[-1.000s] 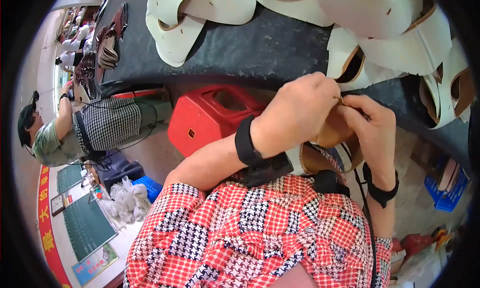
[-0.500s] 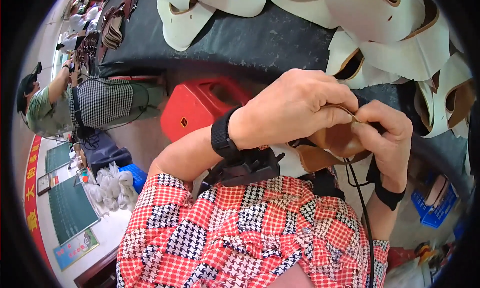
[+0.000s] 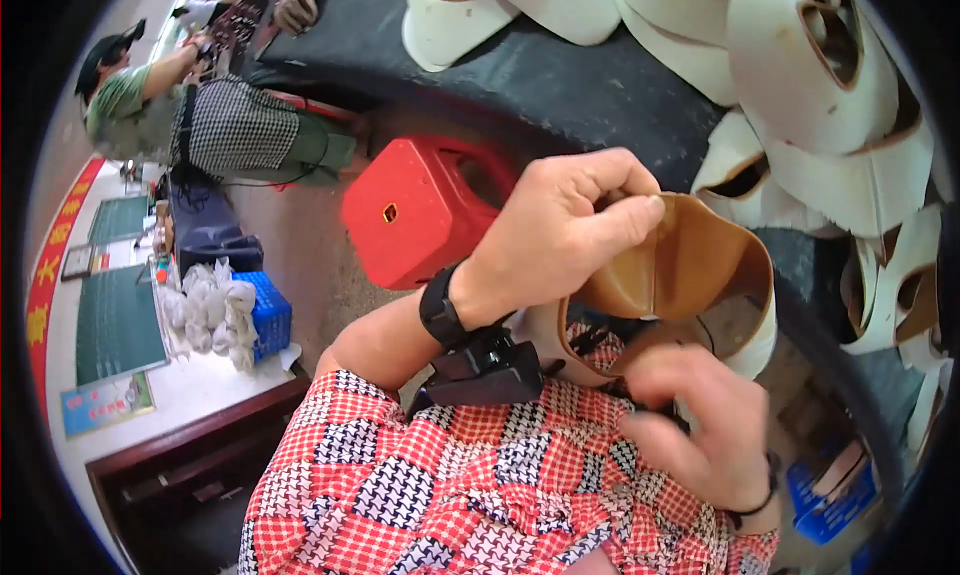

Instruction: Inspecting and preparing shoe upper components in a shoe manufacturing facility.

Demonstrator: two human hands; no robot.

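My left hand (image 3: 575, 225) pinches the upper edge of a shoe upper (image 3: 690, 265), thumb against bent fingers. This leather piece is tan inside and white outside, bent into an open loop with a seam down its middle. Below the loop's opening is my right hand (image 3: 705, 415), bent-fingered and smeared by motion. Whether it touches the lower rim of the upper I cannot tell. Several similar white uppers with tan linings (image 3: 810, 85) lie heaped on the dark-covered table (image 3: 590, 90) ahead and to the right.
A red plastic stool (image 3: 410, 210) stands left of my hands, beside the table. Far left, a person (image 3: 230, 130) in a checked apron works at the table's other end. White bags and a blue basket (image 3: 262, 315) sit on a side counter. Another blue basket (image 3: 830, 505) is low right.
My right hand has let go of the upper's edge and moved down toward me. The upper has opened out, showing its tan inside. My left hand still pinches the edge. The view has shifted.
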